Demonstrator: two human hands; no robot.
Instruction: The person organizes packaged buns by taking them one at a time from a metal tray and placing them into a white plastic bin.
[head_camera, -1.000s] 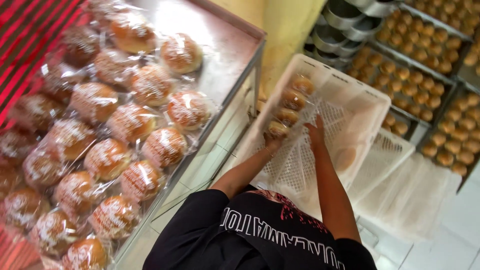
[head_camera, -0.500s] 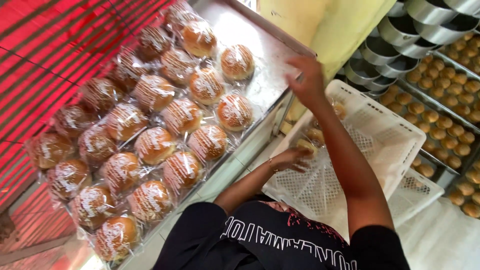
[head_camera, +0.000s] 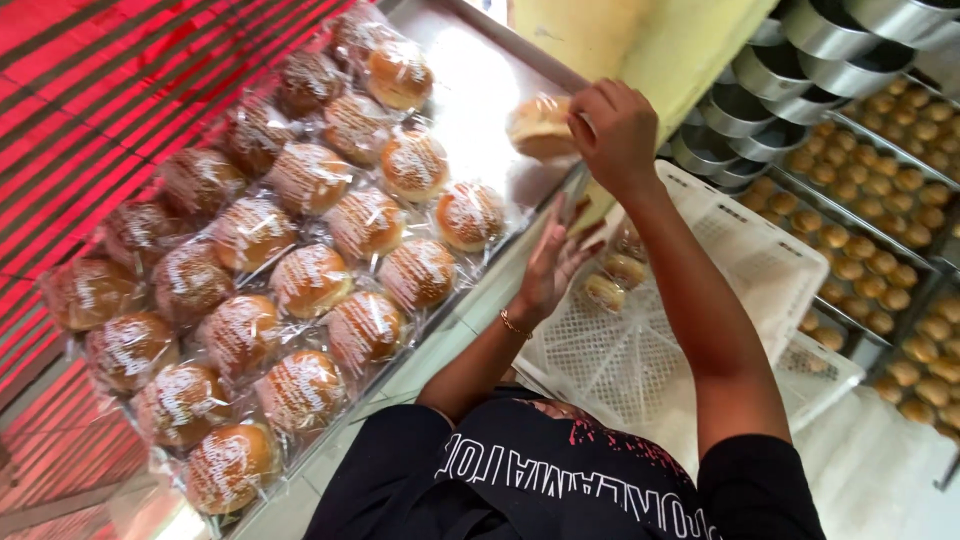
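I see bright daylight glaring off the steel worktop (head_camera: 480, 90), red striped light at left, slightly soft focus throughout.

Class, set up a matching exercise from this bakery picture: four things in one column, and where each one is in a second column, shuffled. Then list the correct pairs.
Things
1. right hand
2. left hand
3. white crate
4. metal tins

Places
A. stacked at the top right
B. on the floor, with a few buns in it
C. open, fingers spread, at the table's edge
D. above the steel table, holding a wrapped bun

Pairs: 1-D, 2-C, 3-B, 4-A
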